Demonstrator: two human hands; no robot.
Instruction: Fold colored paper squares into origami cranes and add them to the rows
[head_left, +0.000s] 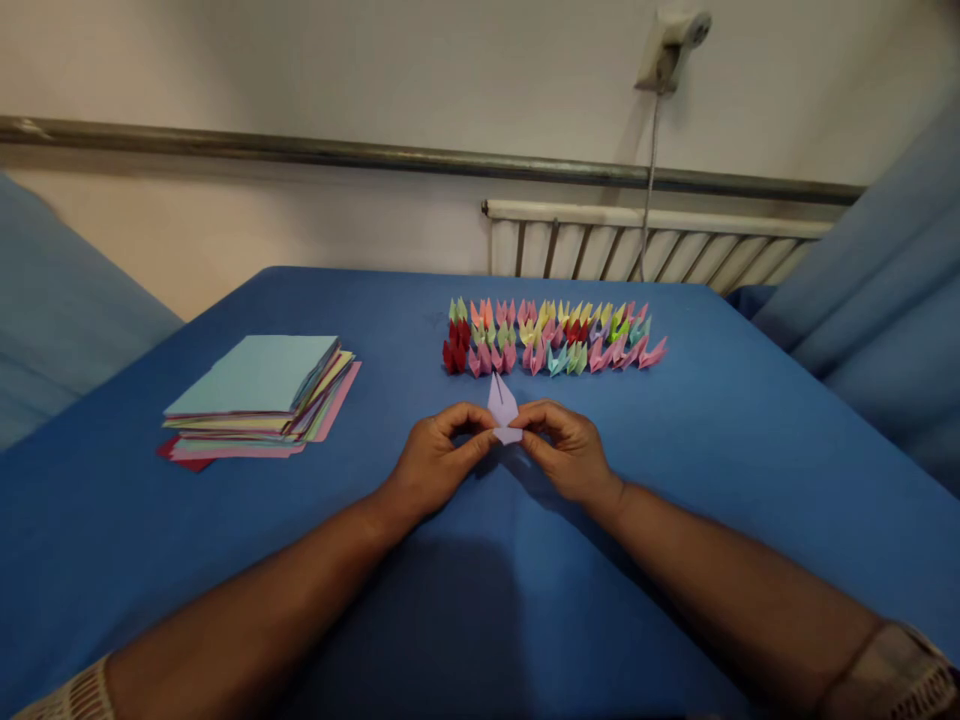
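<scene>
A small folded piece of lilac paper (502, 408) stands between my two hands at the middle of the blue table (675, 470). My left hand (439, 460) pinches its lower left edge with curled fingers. From the other side my right hand (562, 448) pinches its lower right edge. The folded point of the paper sticks up above my fingertips. Just behind it lie rows of several finished folded paper pieces (551, 337) in red, pink, yellow, green and blue.
A stack of flat coloured paper sheets (259, 395), light blue on top, lies on the table's left part. Blue fabric hangs at both sides. A radiator (645, 245) and a metal rail (300, 150) run along the wall behind.
</scene>
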